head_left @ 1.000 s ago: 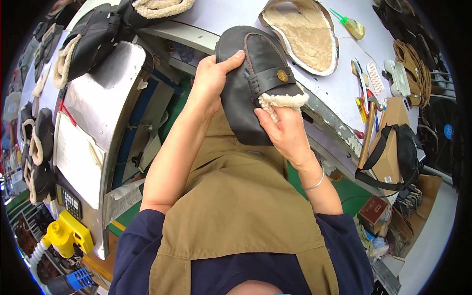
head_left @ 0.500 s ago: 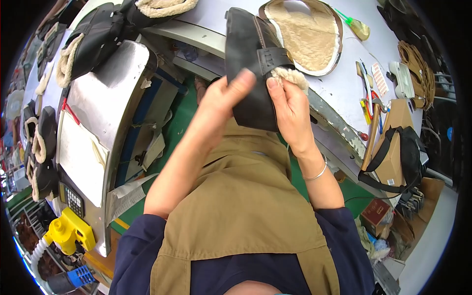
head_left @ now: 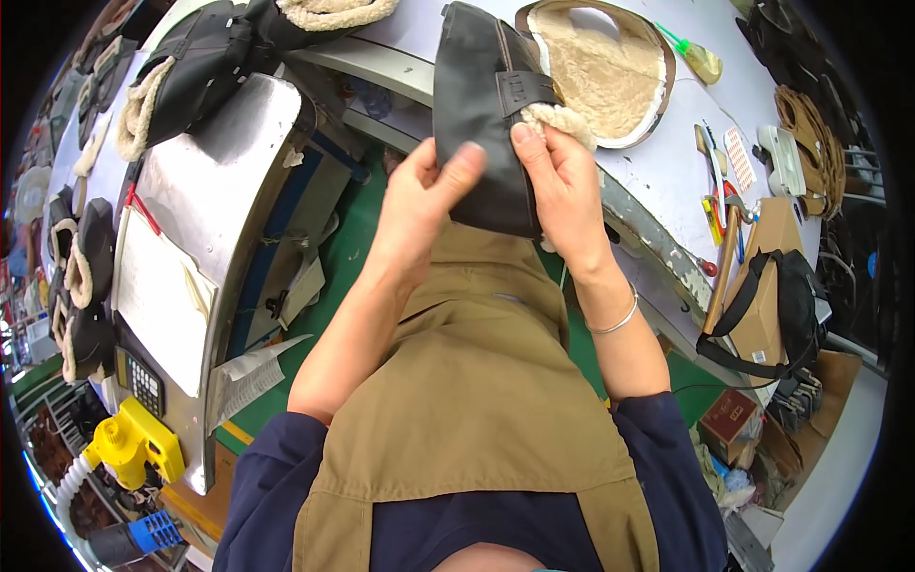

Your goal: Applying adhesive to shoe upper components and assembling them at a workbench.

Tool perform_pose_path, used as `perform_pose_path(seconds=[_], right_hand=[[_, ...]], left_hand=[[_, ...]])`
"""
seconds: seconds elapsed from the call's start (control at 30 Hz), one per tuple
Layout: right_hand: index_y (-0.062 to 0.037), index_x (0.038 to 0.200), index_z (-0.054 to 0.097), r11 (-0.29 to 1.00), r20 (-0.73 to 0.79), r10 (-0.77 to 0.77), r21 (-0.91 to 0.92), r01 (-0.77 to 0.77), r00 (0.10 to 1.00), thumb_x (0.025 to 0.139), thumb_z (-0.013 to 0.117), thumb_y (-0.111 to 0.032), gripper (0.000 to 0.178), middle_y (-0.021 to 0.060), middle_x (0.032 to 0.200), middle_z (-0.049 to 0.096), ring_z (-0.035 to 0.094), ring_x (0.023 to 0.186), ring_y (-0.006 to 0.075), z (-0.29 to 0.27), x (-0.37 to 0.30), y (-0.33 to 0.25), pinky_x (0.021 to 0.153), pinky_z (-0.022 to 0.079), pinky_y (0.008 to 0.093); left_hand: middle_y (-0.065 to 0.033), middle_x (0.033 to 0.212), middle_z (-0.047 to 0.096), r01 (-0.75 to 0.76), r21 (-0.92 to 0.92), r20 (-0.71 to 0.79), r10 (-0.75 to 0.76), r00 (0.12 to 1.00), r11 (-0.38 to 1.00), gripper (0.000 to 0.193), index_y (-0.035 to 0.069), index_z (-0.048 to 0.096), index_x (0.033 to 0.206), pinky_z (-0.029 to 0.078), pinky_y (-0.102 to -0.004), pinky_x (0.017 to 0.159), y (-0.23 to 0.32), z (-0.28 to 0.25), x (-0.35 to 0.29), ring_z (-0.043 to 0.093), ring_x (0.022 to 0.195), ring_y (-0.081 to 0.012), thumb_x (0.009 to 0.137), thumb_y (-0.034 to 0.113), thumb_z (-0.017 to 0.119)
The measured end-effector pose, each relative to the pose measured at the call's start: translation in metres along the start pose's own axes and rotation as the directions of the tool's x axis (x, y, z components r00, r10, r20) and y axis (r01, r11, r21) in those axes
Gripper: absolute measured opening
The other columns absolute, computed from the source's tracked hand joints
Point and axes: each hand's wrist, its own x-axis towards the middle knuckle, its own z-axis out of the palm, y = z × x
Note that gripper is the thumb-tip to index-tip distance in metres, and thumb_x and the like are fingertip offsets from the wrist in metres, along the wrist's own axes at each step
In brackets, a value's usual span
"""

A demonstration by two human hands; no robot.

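A black leather shoe upper (head_left: 479, 133) with a buckle-like strap and cream fleece lining (head_left: 560, 122) is held up in front of my apron. My right hand (head_left: 569, 188) is closed on its right edge, thumb on top beside the fleece and strap end. At the left edge is my left hand (head_left: 419, 205), its thumb over the black face and its other fingers curled by the edge, partly hidden. Beyond, on the white table, lies an oval fleece-lined shoe piece (head_left: 610, 81) with its lining showing.
Black fleece-lined shoes (head_left: 191, 71) stand on the metal bench (head_left: 243, 124) at left, near papers (head_left: 162, 296), a calculator (head_left: 141, 381) and a yellow device (head_left: 133, 443). A green-tipped bottle (head_left: 701, 62), hammer (head_left: 726, 257), cardboard box (head_left: 767, 315) and black bag (head_left: 786, 300) are right.
The shoe upper and both hands have shifted slightly up and left in the picture. The left hand, smeared earlier, now shows more sharply, with its thumb still over the leather.
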Motion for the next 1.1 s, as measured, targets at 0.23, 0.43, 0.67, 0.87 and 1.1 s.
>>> perform_pose_path(seconds=[0.23, 0.43, 0.67, 0.87, 1.1], right_hand=[[0.0007, 0.080, 0.056, 0.985, -0.035, -0.060, 0.159, 0.064, 0.998, 0.098, 0.059, -0.025, 0.032, -0.0034, 0.067, 0.043, 0.036, 0.065, 0.0067, 0.013, 0.002, -0.004, 0.055, 0.034, 0.0263], [0.0006, 0.082, 0.058, 0.970, -0.093, -0.047, 0.235, 0.067, 0.995, 0.099, 0.058, -0.025, 0.030, -0.0068, 0.068, 0.044, 0.035, 0.065, 0.0052, 0.015, 0.004, 0.000, 0.055, 0.033, 0.0239], [-0.0033, 0.081, 0.055, 0.980, 0.122, 0.085, 0.168, -0.105, 0.989, 0.101, 0.054, -0.035, 0.038, -0.0070, 0.072, 0.043, 0.037, 0.068, 0.0047, -0.007, -0.008, -0.013, 0.059, 0.034, 0.0240], [-0.0019, 0.093, 0.060, 0.955, 0.073, 0.056, 0.288, -0.075, 0.996, 0.096, 0.063, -0.028, 0.026, -0.0057, 0.082, 0.050, 0.039, 0.073, 0.0039, 0.002, -0.020, -0.007, 0.061, 0.036, 0.0226], [-0.0025, 0.097, 0.065, 0.727, 0.006, 0.237, 0.662, -0.182, 0.971, 0.094, 0.066, -0.024, 0.021, -0.0055, 0.084, 0.055, 0.041, 0.073, 0.0027, 0.011, -0.010, -0.003, 0.062, 0.035, 0.0214]], left_hand=[[-0.0054, 0.105, 0.068, -0.036, 0.078, -0.104, 0.044, 0.994, 0.996, 0.040, 0.000, 0.065, 0.113, 0.049, -0.0270, 0.086, -0.006, 0.012, -0.009, 0.062, 0.093, -0.0104, 0.080, 0.016, 0.081], [-0.0045, 0.100, 0.070, -0.035, -0.037, -0.148, 0.029, 0.989, 0.999, 0.028, 0.001, 0.067, 0.109, 0.049, -0.0255, 0.083, -0.015, 0.005, -0.005, 0.063, 0.087, -0.0089, 0.087, 0.017, 0.074], [-0.0029, 0.095, 0.070, -0.087, -0.048, -0.155, 0.078, 0.985, 0.995, 0.024, 0.001, 0.069, 0.102, 0.048, -0.0248, 0.083, -0.005, 0.010, -0.003, 0.062, 0.086, -0.0078, 0.090, 0.021, 0.072], [-0.0020, 0.095, 0.070, -0.064, 0.043, -0.099, 0.068, 0.993, 0.997, 0.024, 0.001, 0.069, 0.100, 0.049, -0.0248, 0.080, -0.010, 0.011, -0.003, 0.061, 0.085, -0.0070, 0.087, 0.020, 0.075], [-0.0023, 0.098, 0.069, -0.088, 0.048, -0.112, 0.093, 0.989, 0.995, 0.025, 0.001, 0.068, 0.105, 0.049, -0.0246, 0.081, -0.017, 0.016, -0.007, 0.061, 0.086, -0.0072, 0.088, 0.018, 0.074]])
